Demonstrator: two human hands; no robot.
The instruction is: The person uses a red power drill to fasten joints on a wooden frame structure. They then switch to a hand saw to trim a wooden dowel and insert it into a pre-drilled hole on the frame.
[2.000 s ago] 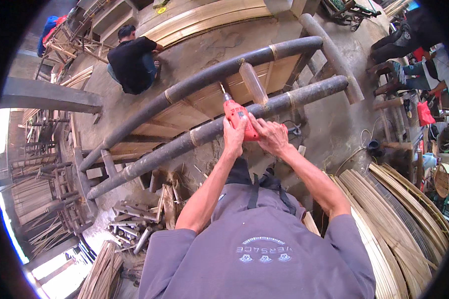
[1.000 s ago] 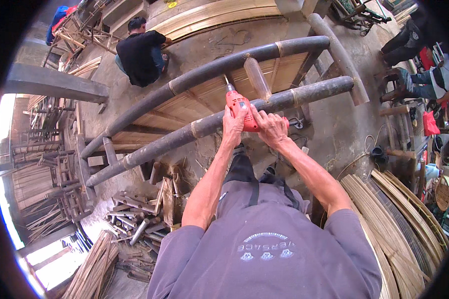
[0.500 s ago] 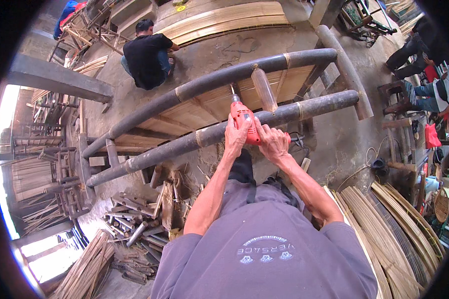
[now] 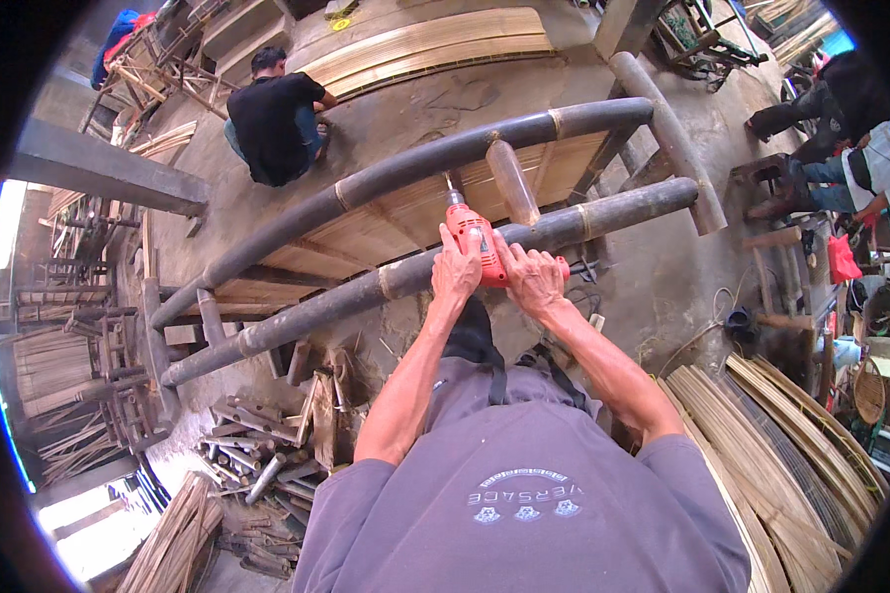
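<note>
Both my hands grip a red power drill (image 4: 481, 259) above the near rail (image 4: 415, 275) of a dark bamboo furniture frame. My left hand (image 4: 455, 267) is wrapped round the drill body's left side. On its right, my right hand (image 4: 534, 281) holds the handle end, where the trigger is hidden. The drill points away from me, its bit reaching the near side of the curved far rail (image 4: 386, 183); how deep it sits I cannot tell. Just right of the drill, a short brown bamboo post (image 4: 512, 183) spans the two rails.
Slatted panels (image 4: 336, 245) show beneath the rails. Offcuts of bamboo (image 4: 262, 450) lie in a heap at the lower left, and long split strips (image 4: 761, 445) at the lower right. A person in black (image 4: 275, 128) crouches beyond the frame; other people are at the right edge.
The whole view has shifted slightly, so the frame and surroundings appear a little further left and lower. Both hands keep their hold on the drill, which stays at the far rail.
</note>
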